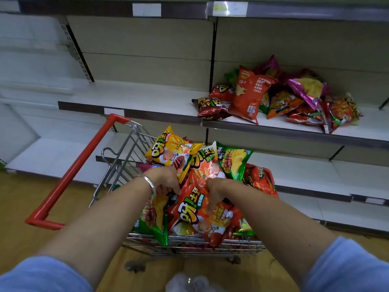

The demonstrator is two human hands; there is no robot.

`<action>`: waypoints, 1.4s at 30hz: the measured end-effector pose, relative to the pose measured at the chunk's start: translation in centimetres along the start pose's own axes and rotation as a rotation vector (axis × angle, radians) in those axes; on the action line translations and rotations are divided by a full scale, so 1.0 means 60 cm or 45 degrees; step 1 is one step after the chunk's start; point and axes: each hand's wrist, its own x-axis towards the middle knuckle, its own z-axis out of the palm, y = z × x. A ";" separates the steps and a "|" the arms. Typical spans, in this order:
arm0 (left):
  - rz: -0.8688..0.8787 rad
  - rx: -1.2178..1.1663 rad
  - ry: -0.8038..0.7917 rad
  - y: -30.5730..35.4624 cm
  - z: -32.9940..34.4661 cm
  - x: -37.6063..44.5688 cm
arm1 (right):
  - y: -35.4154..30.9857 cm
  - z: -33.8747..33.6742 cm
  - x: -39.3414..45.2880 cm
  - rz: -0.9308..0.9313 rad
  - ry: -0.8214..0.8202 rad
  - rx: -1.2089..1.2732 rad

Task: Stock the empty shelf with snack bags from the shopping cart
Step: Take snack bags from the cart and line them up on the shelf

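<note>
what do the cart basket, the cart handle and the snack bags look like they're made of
Cart basket: bare metal wire, judging by its thin grey, slightly shiny rods. Cart handle: probably smooth red plastic, or a coating over a tube; uniform colour, soft sheen. Snack bags: thin glossy plastic or foil film, crinkled, with bright glare spots.

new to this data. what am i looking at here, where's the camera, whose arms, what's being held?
There is one picture, from a wide-angle camera worn on a person's head, looking forward and down. No robot: the two bare arms are the wearer's own.

Both hands reach into a shopping cart heaped with snack bags. The left hand, bracelet on its wrist, lies at the lower edge of a yellow bag; whether it grips it I cannot tell. The right hand rests with curled fingers on a large orange bag and seems to pinch it.

Behind the cart stand store shelves. The middle shelf already carries a loose pile of bags on its right part; its left part is bare.
</note>
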 end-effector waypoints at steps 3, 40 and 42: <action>0.007 0.044 -0.089 0.005 0.007 -0.001 | -0.007 0.015 0.009 0.014 -0.012 0.090; 0.298 -1.276 -0.285 -0.034 -0.014 -0.014 | 0.089 -0.056 -0.035 0.024 -0.009 1.235; 0.334 -1.417 -0.273 -0.033 -0.006 -0.012 | 0.087 -0.059 -0.035 0.012 -0.021 1.267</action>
